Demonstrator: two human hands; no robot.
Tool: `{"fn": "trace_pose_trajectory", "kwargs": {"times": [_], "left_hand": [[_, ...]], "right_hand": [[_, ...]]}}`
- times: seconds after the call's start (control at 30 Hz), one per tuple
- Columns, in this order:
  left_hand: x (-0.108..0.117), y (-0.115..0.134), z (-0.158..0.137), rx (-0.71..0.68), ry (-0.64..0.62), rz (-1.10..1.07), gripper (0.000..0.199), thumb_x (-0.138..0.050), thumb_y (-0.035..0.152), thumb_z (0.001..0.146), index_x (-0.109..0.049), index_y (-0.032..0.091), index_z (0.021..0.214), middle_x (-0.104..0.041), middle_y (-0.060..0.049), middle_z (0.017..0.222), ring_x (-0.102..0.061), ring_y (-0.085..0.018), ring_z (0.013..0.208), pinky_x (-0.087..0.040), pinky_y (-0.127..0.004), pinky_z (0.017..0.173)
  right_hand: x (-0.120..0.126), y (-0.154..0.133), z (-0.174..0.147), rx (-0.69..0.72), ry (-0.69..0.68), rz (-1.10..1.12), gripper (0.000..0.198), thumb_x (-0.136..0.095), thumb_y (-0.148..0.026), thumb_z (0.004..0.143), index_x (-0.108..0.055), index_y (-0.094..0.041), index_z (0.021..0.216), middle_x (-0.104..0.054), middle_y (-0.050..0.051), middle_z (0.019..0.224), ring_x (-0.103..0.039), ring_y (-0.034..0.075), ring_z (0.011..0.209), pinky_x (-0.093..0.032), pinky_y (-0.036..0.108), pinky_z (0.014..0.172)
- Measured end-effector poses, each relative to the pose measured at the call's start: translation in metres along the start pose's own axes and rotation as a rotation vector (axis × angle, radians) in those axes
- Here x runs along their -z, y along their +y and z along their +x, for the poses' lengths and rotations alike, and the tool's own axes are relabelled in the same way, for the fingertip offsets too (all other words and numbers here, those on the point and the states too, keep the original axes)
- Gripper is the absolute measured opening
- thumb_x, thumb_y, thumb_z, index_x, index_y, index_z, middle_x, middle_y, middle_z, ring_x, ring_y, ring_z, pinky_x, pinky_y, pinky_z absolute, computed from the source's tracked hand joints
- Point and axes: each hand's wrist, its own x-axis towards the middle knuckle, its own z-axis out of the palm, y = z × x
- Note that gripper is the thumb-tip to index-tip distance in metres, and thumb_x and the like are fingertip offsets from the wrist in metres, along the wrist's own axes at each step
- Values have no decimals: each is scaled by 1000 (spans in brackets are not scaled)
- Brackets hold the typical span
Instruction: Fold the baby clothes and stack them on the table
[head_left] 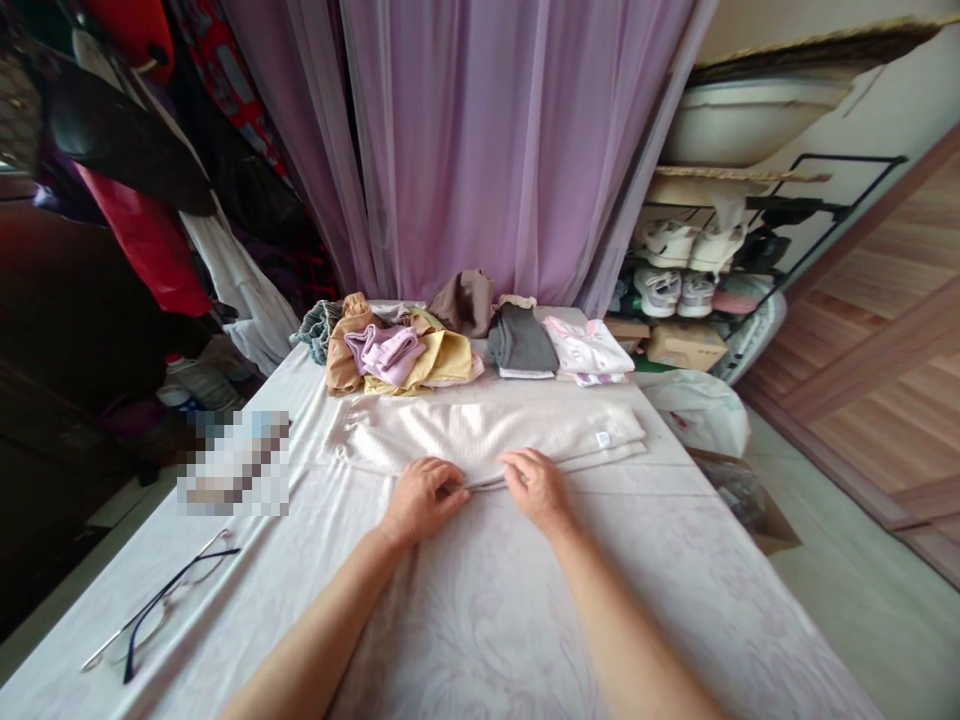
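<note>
Head view: left hand (429,497) and right hand (538,487) at the pants (480,430), fingers (446,467) half-curled (can't tell if gripping), clothes (450,355) heaped just beyond the pants.

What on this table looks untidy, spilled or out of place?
The clothes heap beyond the pale garment looks untidy: pieces lie crumpled and overlapping, whereas the grey stack beside it looks folded. I see no spill.

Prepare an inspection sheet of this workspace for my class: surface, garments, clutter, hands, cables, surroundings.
Surface: white swirl-patterned cloth, wrinkled at left.
Garments: cream fabric garment, lying flat; beyond it, multicoloured crumpled clothing heap, dark-grey folded stack, white pink-edged folded stack.
Clutter: thin-framed dark eyeglasses; pixelated item, unidentifiable.
Hands: bare left hand and bare right hand at the cream garment's near edge; grip unclear.
Cables: nothing seen.
Surroundings: sheer purple curtain behind; pale laced shoes at right.
</note>
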Motion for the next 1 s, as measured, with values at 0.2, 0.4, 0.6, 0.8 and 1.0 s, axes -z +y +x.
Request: {"fn": "trace_pose_trajectory", "kwargs": {"times": [0.2, 0.4, 0.6, 0.8, 1.0], "left_hand": [[-3, 2, 2, 50, -23, 71, 11, -68, 28, 79, -67, 23, 88, -73, -5, 97, -63, -25, 95, -45, -39, 87], [-7, 5, 5, 89, -7, 122, 6, -61, 27, 84, -64, 23, 83, -72, -5, 91, -63, -25, 92, -44, -38, 83], [-7, 3, 4, 70, 13, 108, 10, -57, 28, 86, -63, 22, 80, -72, -5, 87, -63, -24, 88, -44, -37, 81], [-2, 1, 2, 63, 105, -16, 13, -52, 30, 87, -61, 22, 83, -72, -7, 92, -64, -23, 89, -47, -37, 83], [2, 3, 1, -33, 47, 3, 10, -53, 24, 82, -57, 23, 74, -73, -7, 95, -63, -23, 92, -46, -41, 89]], "right_hand": [[61, 63, -12, -597, 100, -277, 29, -47, -24, 85, -73, -17, 98, -74, 12, 98, -65, 23, 84, -47, 32, 74], [100, 95, -7, -1009, 176, -423, 44, -52, -30, 85, -59, -17, 126, -74, 9, 96, -66, 25, 86, -47, 33, 76], [116, 121, 19, -1121, 160, -411, 52, -55, -42, 84, -62, -12, 126, -71, 16, 100, -66, 31, 94, -50, 39, 80], [127, 136, 23, -998, 250, -343, 46, -57, -33, 78, -67, -14, 119, -73, 10, 91, -66, 27, 88, -49, 35, 79], [119, 140, 1, -984, 184, -423, 42, -57, -34, 77, -70, -19, 115, -74, 8, 85, -65, 26, 81, -46, 32, 69]]}}
